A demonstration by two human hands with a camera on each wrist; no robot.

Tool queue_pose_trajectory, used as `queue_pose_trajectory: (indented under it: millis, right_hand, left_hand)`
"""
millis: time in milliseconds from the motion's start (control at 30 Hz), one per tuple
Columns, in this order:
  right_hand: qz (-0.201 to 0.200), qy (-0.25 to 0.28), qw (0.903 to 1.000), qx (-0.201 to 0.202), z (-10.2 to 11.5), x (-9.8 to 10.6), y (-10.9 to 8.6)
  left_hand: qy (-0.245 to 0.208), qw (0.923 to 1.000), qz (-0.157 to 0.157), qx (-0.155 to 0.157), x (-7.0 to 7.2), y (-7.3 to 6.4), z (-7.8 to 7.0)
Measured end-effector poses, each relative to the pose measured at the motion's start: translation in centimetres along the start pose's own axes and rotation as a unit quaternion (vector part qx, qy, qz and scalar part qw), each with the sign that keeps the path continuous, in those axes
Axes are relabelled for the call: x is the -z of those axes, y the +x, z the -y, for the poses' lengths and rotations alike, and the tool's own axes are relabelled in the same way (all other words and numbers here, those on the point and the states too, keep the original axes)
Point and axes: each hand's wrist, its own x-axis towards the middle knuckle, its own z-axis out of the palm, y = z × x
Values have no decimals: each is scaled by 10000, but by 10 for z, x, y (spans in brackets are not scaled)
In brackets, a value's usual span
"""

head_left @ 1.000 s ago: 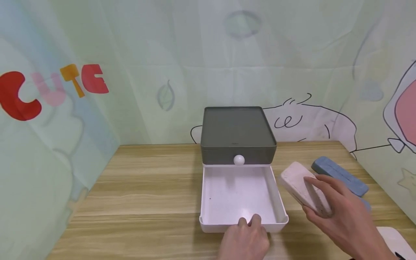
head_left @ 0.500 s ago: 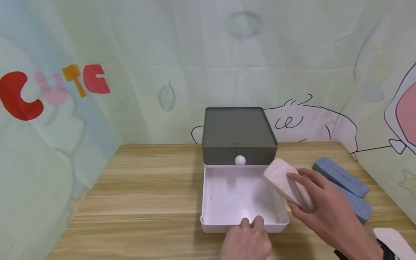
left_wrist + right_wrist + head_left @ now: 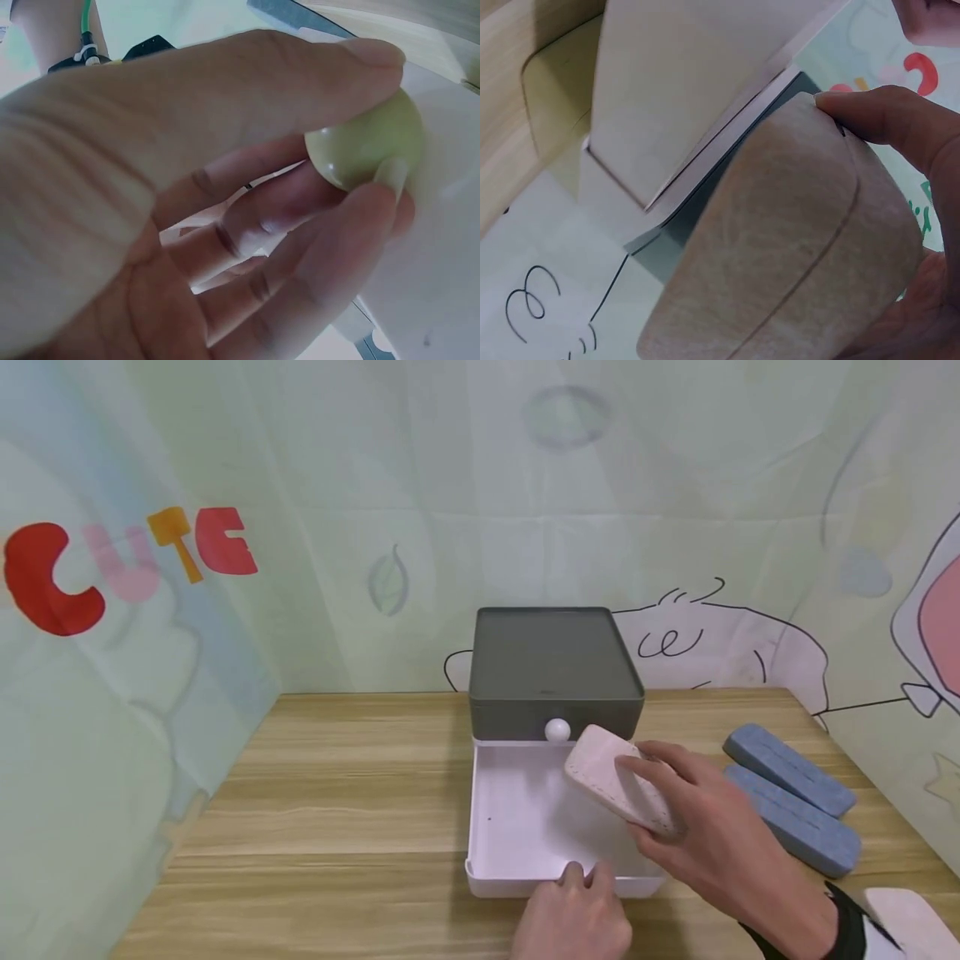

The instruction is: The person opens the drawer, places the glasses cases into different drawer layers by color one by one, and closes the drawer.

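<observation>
My right hand grips a pale pink, speckled block with rounded corners, tilted over the right part of a pulled-out white drawer. In the right wrist view, thumb and fingers clasp the block's edges, and a thin groove runs along its face. My left hand is at the drawer's front. The left wrist view shows its thumb and fingers pinching a round, shiny knob, hidden from the head view. Above the drawer is a grey drawer box with a white ball knob.
Right of the drawer, two grooved blue blocks lie side by side on the wooden table. Another pale block lies at the lower right, near my right wrist. A printed cloth backdrop stands behind and along both sides.
My right hand has carried the pale block leftward, from beside the drawer to over it, uncovering more of the blue blocks. My left hand stays at the drawer front.
</observation>
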Motion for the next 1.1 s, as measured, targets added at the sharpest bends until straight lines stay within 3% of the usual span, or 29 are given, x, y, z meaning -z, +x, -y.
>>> queue_pose_trajectory:
  millis: [233, 400, 733, 1000, 1100]
  right_hand:
    - [247, -18, 9997, 79, 7, -1, 8]
    - [87, -146, 9994, 297, 7, -2, 8]
    - [524, -248, 9983, 109, 12, 2, 8]
    - [683, -219, 9961, 521, 17, -4, 12]
    - [640, -202, 9951, 722, 18, -8, 15]
  left_hand:
    - [89, 9995, -282, -63, 0, 0, 0]
    - [142, 9993, -325, -93, -1, -1, 0]
    - [64, 9998, 54, -154, 3, -1, 1]
    - [-174, 9961, 798, -344, 6, 1, 3]
    - [-130, 9969, 711, -315, 6, 1, 3]
